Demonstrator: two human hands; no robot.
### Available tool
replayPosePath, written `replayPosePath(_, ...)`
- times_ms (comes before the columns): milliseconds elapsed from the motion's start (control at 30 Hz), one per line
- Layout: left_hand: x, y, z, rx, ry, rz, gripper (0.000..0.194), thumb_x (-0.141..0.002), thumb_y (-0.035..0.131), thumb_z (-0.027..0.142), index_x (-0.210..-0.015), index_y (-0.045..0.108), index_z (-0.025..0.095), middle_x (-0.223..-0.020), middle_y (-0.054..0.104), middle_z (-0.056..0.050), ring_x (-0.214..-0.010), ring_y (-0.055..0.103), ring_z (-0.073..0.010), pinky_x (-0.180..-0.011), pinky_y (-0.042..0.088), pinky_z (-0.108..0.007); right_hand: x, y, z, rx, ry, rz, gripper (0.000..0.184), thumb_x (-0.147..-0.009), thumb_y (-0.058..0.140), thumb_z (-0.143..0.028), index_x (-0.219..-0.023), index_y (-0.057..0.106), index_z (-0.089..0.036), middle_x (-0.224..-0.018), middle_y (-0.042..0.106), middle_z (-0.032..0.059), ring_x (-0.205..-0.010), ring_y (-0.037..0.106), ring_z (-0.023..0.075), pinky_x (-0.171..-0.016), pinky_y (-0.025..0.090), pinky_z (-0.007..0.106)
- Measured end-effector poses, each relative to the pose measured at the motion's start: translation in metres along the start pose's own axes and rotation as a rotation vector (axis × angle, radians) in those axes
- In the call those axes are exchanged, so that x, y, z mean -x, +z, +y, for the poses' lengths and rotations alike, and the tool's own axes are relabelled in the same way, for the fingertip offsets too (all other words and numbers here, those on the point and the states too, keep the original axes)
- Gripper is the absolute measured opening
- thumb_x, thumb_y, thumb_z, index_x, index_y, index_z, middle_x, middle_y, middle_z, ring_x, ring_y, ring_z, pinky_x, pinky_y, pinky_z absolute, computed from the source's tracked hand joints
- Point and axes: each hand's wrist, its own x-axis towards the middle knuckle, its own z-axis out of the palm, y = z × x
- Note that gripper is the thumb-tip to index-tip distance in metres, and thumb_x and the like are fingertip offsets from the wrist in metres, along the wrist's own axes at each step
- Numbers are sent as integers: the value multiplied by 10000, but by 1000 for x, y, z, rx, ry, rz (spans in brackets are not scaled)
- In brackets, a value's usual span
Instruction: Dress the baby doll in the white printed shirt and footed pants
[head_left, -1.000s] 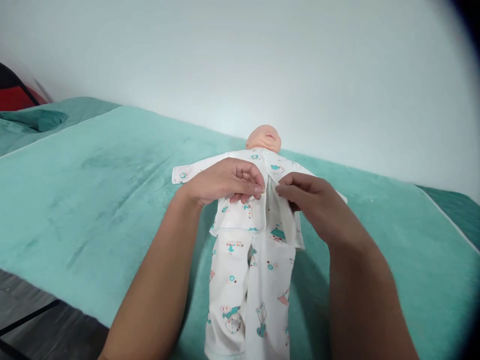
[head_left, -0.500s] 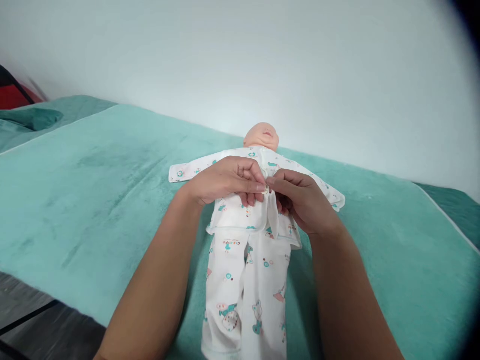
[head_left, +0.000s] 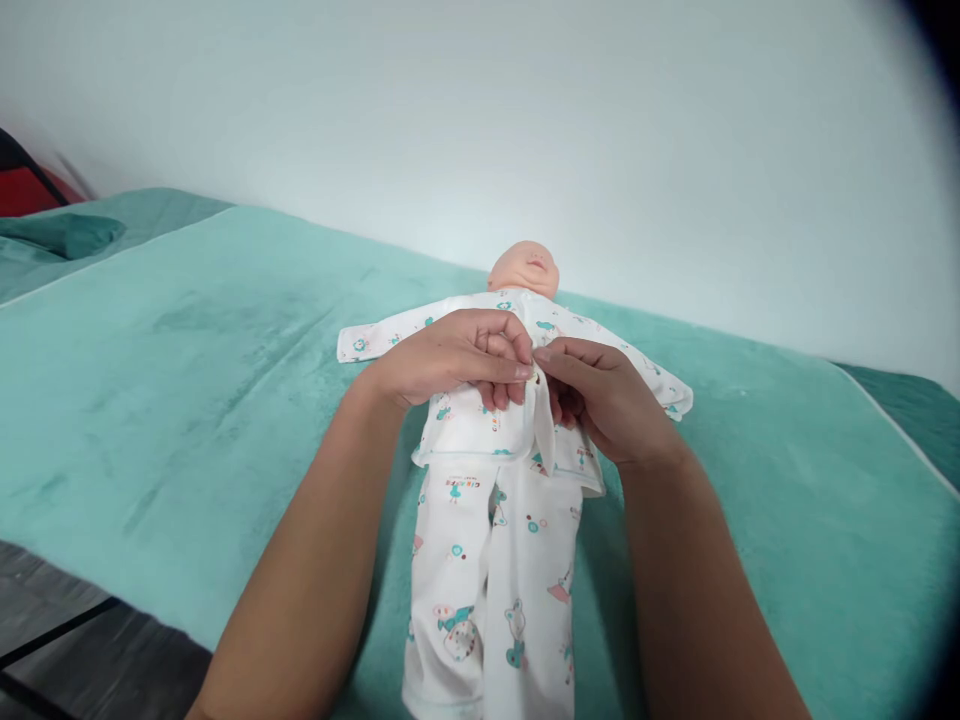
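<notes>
A baby doll [head_left: 523, 268] lies on its back, its head toward the wall. It wears a white printed shirt [head_left: 472, 425] and matching trousers [head_left: 450, 590]. Over the chest, my left hand [head_left: 480, 360] pinches the edge of the shirt's front opening between thumb and fingers. Close beside it, my right hand [head_left: 596, 395] pinches the other side of the same opening. A small button or snap [head_left: 535, 378] shows between the fingertips. Below the hands the front flap hangs loose and folded. My fingers partly hide the fastening.
A green plush blanket [head_left: 187, 400] covers the table under the doll. Behind it rises a pale wall [head_left: 480, 120]. Dark green cloth [head_left: 67, 235] lies bunched at the far left, near a red and black object [head_left: 26, 185]. Grey floor [head_left: 90, 650] shows at lower left.
The fingertips have shifted slightly at the shirt's front edge, and the small fastener is a little more exposed. Both hands keep their pinch; the doll lies as before.
</notes>
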Motion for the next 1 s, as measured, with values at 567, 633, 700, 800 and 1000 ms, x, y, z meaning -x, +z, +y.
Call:
replayPosePath(567,1,10,6,-82,-57,98,224,-882,718,318,-950,538,203,-644,660,20,-589,664,-120,-560,535,-226,4,-7,-2,128,28,-85,308,-803,798,-299,-1030,600,-236,-773,586,-59,-546,514,50,-453,374,186)
replayPosePath(633,1,10,6,-95,-57,99,185,-891,695,284,-956,540,207,-645,656,21,-581,658,-120,-559,540,-234,4,-7,-3,136,29,-85,318,-796,805,-295,-1028,596,-234,-755,574,-65,-536,506,48,-450,370,186)
replayPosePath(700,1,10,6,-101,-56,95,157,-894,677,251,-958,540,209,-646,653,20,-590,663,-124,-562,544,-238,4,-7,-2,138,26,-82,321,-792,809,-293,-1024,596,-233,-747,565,-68,-532,506,48,-448,371,186)
replayPosePath(800,2,9,6,-94,-51,83,144,-895,664,231,-958,536,207,-656,654,15,-603,675,-129,-563,543,-234,4,-7,-2,138,16,-74,324,-787,814,-302,-1019,599,-234,-753,551,-71,-528,509,47,-441,373,186)
replayPosePath(1000,2,4,1,-23,-5,22,174,-892,686,239,-964,532,200,-662,659,26,-597,671,-118,-562,527,-219,2,-6,-2,129,-10,-76,330,-768,826,-293,-1009,610,-230,-756,537,-73,-516,495,39,-422,351,181)
